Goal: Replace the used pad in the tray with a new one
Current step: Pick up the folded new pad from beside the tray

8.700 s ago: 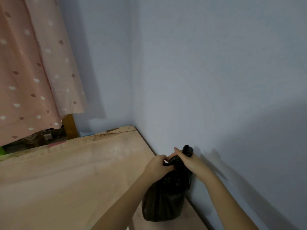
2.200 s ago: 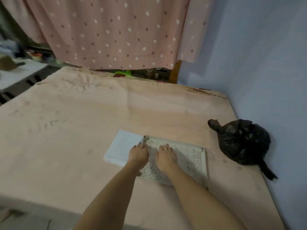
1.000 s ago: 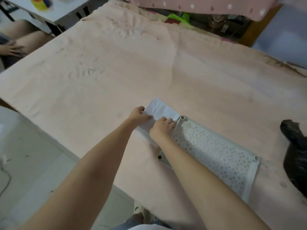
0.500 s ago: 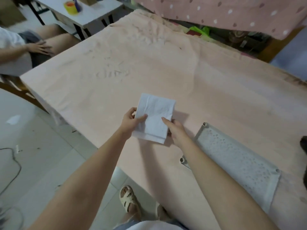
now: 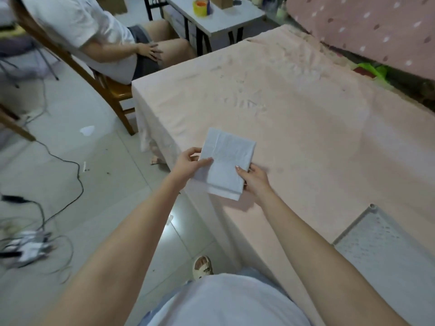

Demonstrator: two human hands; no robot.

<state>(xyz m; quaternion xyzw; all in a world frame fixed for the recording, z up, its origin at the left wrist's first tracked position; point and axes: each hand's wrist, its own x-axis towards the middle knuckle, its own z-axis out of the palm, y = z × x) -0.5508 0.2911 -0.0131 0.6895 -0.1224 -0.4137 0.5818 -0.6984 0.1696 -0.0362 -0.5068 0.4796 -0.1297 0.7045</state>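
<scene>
Holding a folded white pad (image 5: 227, 162) above the near left corner of a pink-covered table (image 5: 317, 118), a person stretches both arms forward. The left hand (image 5: 188, 164) pinches the pad's left edge, thumb on top; the right hand (image 5: 255, 178) grips its right edge, thumb on top and fingers beneath. To the near right, well apart, a perforated white tray (image 5: 388, 250) lies on the cloth. Farther left, another person (image 5: 98, 36) sits on a wooden chair (image 5: 110, 88).

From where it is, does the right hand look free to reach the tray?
Probably not yet: the right hand and left hand both hold the folded pad; the tray lies unobstructed alongside.
</scene>
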